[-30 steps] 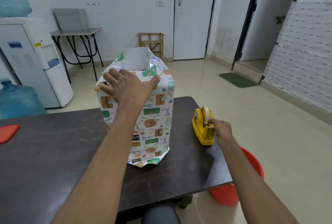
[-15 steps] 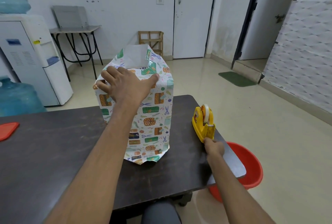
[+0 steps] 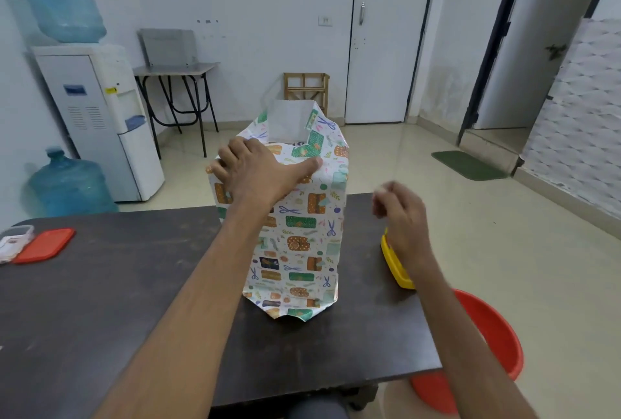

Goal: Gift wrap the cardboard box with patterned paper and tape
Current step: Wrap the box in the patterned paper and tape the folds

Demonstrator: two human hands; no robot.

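The box, wrapped in white patterned paper [image 3: 302, 243], stands upright on the dark table [image 3: 117, 284]. The paper's top end is open, with a plain white flap standing up at the back. My left hand [image 3: 258, 173] lies flat on the top front fold and presses the paper down, fingers spread and thumb stretched to the right. My right hand [image 3: 400, 217] hovers right of the box, above the yellow tape dispenser [image 3: 395, 267]. Its fingertips pinch a short strip of clear tape, which is blurred and barely visible. My wrist hides most of the dispenser.
A red basin [image 3: 494, 334] sits on the floor by the table's right corner. A red lid [image 3: 45, 245] and a white container [image 3: 15, 240] lie at the table's left edge. A water dispenser [image 3: 100, 116] and a blue bottle [image 3: 67, 186] stand at the left.
My right hand has left the dispenser's cutter and risen up and left toward the box with tape pinched in its fingertips. The left hand has stayed pressed on the box top.
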